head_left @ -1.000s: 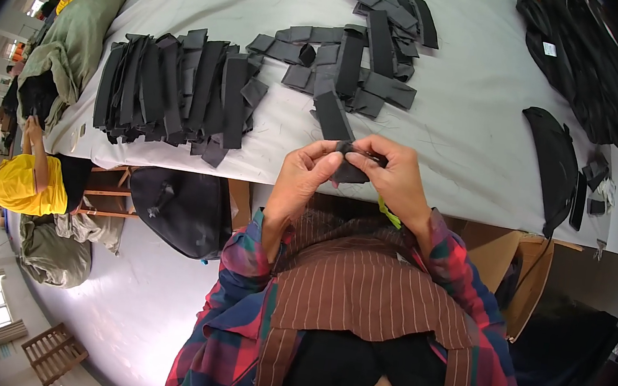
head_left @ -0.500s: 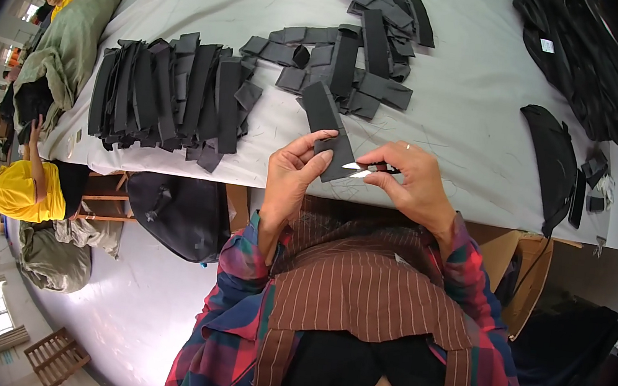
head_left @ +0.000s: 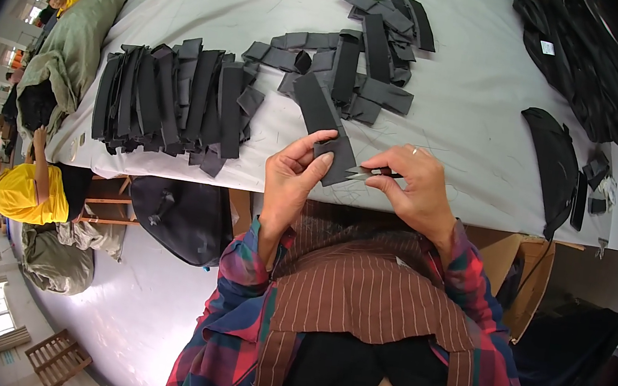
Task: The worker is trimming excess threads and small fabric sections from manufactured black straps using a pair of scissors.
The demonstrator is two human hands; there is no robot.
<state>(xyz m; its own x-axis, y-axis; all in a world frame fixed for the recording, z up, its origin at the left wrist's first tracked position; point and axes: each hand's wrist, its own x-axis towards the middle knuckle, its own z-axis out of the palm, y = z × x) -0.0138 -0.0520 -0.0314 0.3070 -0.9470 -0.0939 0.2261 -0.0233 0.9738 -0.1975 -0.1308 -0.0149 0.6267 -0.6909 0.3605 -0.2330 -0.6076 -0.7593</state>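
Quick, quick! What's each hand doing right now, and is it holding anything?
Left hand: closed, pinching a black fabric strip.
Right hand: closed, holding small pointed snips.

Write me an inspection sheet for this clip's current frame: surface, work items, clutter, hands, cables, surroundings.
Surface: table with a pale, wrinkled covering.
Work items: held black strip; snips, tips close to the strip's edge, contact hard to tell; row of black strips at left; loose pile of strips beyond the hands.
Clutter: fine thread scraps on the covering; curved black piece and heaped black goods at right.
Hands: left hand pinches the strip; right hand grips the snips.
Cables: nothing seen for certain.
Surroundings: person in a yellow top, green sack and wooden pallet at left.
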